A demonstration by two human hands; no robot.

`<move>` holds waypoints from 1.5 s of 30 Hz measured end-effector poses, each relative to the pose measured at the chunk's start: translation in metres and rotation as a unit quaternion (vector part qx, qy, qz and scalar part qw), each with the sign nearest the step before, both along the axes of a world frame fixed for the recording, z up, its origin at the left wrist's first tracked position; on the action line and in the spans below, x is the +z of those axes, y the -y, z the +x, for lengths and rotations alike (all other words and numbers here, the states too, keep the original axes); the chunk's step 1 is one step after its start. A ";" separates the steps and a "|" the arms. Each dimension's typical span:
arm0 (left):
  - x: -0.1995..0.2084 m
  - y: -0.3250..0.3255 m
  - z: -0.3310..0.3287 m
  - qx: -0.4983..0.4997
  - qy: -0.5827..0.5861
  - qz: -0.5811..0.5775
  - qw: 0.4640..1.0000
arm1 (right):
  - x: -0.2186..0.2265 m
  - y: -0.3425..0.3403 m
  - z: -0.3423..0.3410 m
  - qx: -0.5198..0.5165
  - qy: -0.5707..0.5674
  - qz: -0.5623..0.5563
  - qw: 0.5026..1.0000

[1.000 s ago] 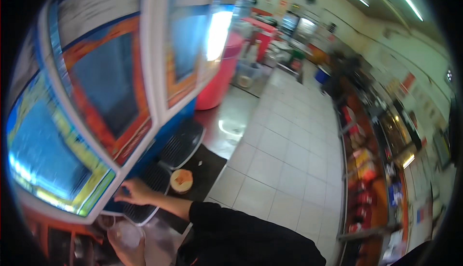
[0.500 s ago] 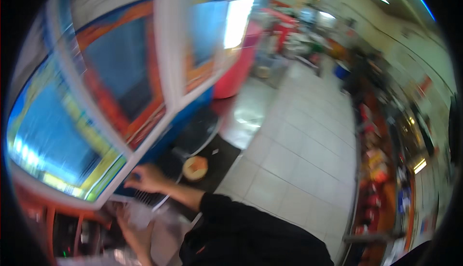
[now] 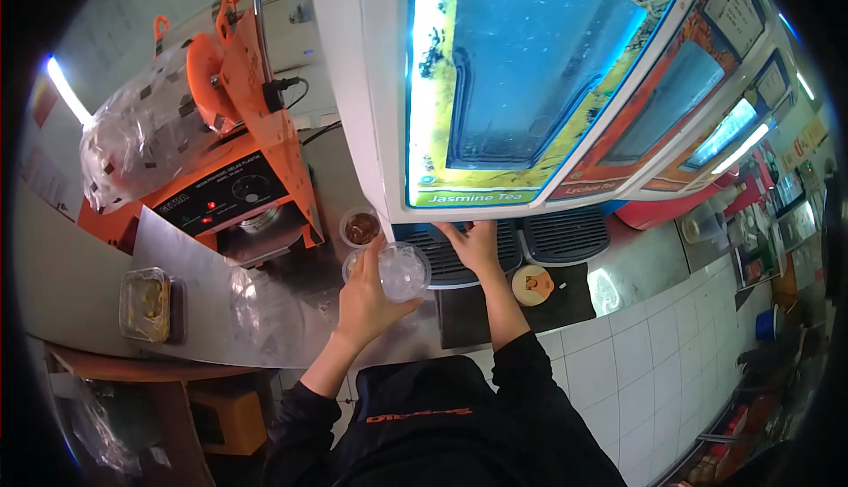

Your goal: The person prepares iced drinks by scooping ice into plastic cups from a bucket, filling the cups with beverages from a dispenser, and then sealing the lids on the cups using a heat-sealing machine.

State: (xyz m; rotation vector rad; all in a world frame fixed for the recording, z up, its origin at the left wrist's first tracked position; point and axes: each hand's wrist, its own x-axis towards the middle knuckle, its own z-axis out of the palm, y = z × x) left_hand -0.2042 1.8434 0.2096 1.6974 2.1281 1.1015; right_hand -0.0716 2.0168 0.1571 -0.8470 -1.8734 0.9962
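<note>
We note the left hand (image 3: 362, 303), fingers clamped round a clear cup (image 3: 405, 273) over the counter (image 3: 208, 297), left of 2 drip trays (image 3: 565, 238). Right hand (image 3: 477, 246) by the lower edge of the dispenser (image 3: 530, 72); fingers partly hidden, we cannot tell if apart or together. Brown-filled cup (image 3: 359, 228) on the clear one's far side.

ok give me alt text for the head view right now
A person's left hand holds a clear plastic cup while the right hand reaches beneath the lower edge of a lit drink dispenser. To the left, an orange machine stands on a metal counter.
</note>
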 end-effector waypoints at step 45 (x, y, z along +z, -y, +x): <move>0.010 -0.005 0.001 0.013 0.002 -0.016 1.000 | -0.012 -0.016 -0.001 0.012 -0.077 0.045 0.996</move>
